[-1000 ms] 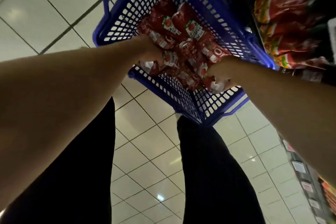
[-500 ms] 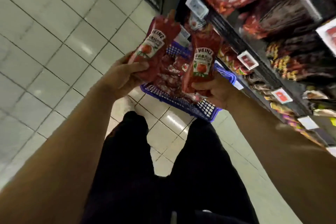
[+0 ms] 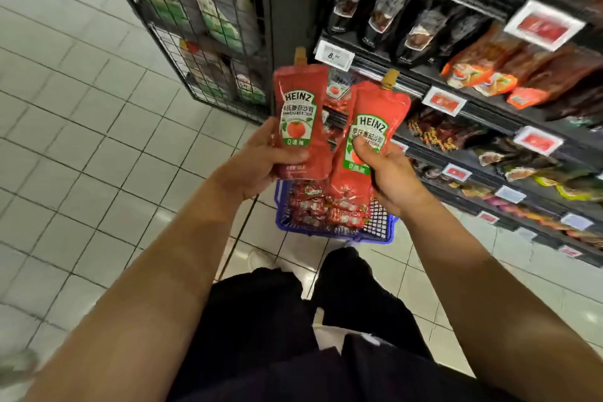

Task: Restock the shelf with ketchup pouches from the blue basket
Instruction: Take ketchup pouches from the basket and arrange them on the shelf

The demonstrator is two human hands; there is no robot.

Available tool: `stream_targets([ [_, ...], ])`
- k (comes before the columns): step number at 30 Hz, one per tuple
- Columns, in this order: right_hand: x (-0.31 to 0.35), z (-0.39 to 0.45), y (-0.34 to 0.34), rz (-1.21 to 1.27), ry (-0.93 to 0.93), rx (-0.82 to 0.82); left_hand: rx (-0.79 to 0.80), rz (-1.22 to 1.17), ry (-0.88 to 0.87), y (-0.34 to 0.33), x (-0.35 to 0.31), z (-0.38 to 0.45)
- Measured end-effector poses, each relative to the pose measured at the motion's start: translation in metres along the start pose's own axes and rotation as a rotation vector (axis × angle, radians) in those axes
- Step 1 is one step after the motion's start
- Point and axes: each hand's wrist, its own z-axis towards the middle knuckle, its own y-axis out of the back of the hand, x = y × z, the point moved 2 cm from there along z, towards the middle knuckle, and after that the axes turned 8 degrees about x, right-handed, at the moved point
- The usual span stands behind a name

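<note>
Two pouches are up and clear of the basket [image 3: 378, 232], which sits on the floor below with more pouches inside, so the carry to the shelf [image 3: 385, 75] looks underway; next they need standing among the ketchup there. Left hand [image 3: 257, 163] grips the left pouch [image 3: 301, 121] low, fingers curled round it. Right hand [image 3: 388, 173] clamps the right pouch [image 3: 368, 140], thumb across its label.

Two ketchup pouches [image 3: 301, 114] [image 3: 370, 140]: glossy red plastic film, wrinkled, printed labels; matt tan plastic spouts. Blue basket [image 3: 380, 232]: moulded plastic lattice, slight sheen. Floor tiles [image 3: 98, 147]: pale ceramic by the look, smooth, reflective. Wire cage [image 3: 195, 26]: black metal mesh, matt. Shelf [image 3: 489, 114]: dark, matt edges; glossy price tags [image 3: 443, 100]. Trousers [image 3: 261, 320]: matt black cloth.
</note>
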Motion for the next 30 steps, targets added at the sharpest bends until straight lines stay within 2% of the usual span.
stream_targets([
  [9, 0.06, -0.047, 0.037, 0.076, 0.144, -0.078, -0.01, 0.076, -0.042, -0.08, -0.057, 0.028],
  [13, 0.09, -0.049, 0.055, 0.071, 0.185, -0.129, -0.048, 0.236, -0.063, -0.113, -0.078, 0.047],
  [19, 0.133, -0.047, 0.084, 0.081, 0.278, -0.168, -0.076, 0.336, -0.155, -0.156, -0.108, 0.074],
  [26, 0.165, -0.041, 0.111, 0.076, 0.391, -0.164, -0.06, 0.588, -0.198, -0.177, -0.142, 0.109],
  [30, 0.179, -0.03, 0.121, 0.122, 0.423, -0.236, -0.052, 0.647, -0.2, -0.176, -0.161, 0.133],
])
